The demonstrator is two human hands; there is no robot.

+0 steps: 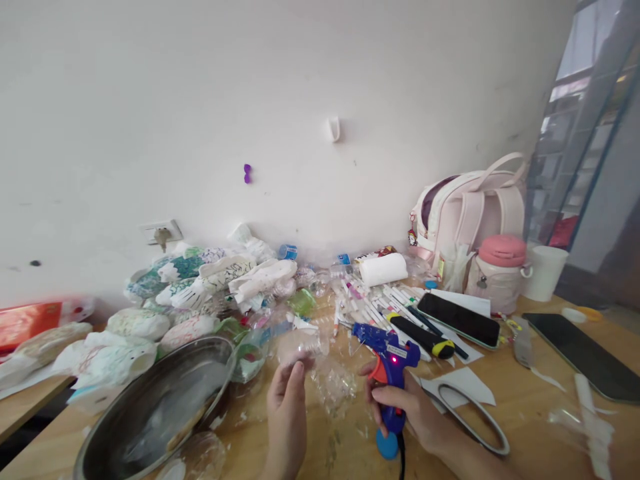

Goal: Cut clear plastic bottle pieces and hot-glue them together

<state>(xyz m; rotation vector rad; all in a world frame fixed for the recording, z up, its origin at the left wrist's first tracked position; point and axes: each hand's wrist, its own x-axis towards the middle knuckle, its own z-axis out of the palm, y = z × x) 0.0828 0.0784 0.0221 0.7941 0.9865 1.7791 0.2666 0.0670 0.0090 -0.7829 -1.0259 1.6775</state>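
Note:
My left hand is raised at the lower middle, its fingers closed around a clear plastic piece held up over the wooden table. My right hand grips the handle of a blue hot glue gun with an orange trigger and a lit red light. The gun's nozzle points left toward the clear piece, a short gap apart. More crumpled clear plastic lies between my hands on the table.
A metal bowl sits at lower left. Painted white bundles pile against the wall. Markers, a utility knife, scissors, two phones, a pink bottle, a white cup and a pink backpack fill the right side.

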